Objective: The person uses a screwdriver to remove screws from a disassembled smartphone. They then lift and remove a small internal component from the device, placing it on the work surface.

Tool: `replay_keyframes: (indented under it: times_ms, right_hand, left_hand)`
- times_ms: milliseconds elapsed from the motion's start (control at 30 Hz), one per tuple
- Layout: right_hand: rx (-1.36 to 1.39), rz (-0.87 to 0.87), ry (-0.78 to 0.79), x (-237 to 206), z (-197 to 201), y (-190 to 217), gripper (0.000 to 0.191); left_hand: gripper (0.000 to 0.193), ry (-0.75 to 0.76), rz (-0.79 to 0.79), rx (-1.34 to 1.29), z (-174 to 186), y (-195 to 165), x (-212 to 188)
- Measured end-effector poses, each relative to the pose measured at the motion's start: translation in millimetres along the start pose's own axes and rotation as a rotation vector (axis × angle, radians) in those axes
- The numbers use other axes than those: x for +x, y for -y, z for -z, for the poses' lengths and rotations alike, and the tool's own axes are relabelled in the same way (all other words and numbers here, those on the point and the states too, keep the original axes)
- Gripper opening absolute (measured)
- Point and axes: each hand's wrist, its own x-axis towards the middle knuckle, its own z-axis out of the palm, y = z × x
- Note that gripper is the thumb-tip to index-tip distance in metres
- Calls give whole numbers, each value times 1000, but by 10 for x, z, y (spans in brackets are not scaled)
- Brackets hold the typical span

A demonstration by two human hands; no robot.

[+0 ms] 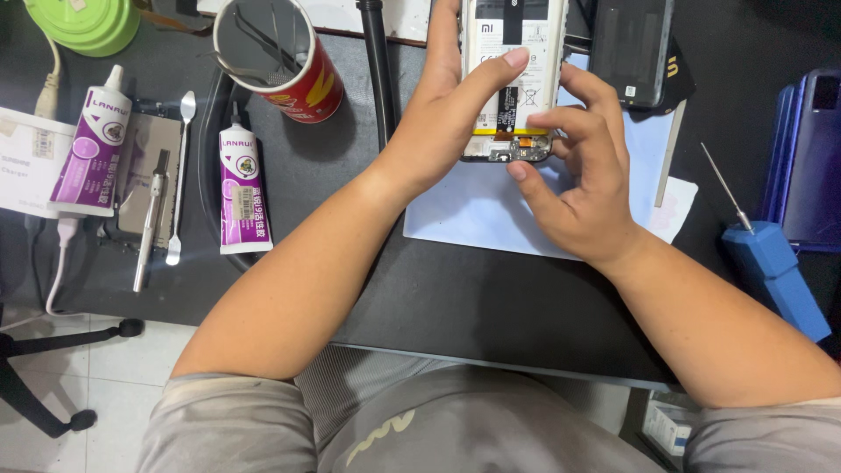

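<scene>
the left hand gripped the opened white phone with bare battery at twelve o'clock on the pale blue sheet. the right hand pinched its lower edge. two purple glue tubes lay at nine o'clock.

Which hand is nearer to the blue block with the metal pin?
The right hand. It works at the opened phone, with the blue block off to its right on the table. The left hand holds the phone's far side, farther from the block.
</scene>
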Motion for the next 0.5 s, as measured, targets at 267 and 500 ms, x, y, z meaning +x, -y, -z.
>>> replay_keyframes:
  times_ms: [267, 500]
  right_hand:
    - [132, -83, -49, 95, -20, 88, 44]
    - [44, -77, -87, 23, -6, 32, 21]
  left_hand:
    - [70, 1, -11, 8, -26, 1, -18]
    - [66, 10, -12, 3, -31, 12, -22]
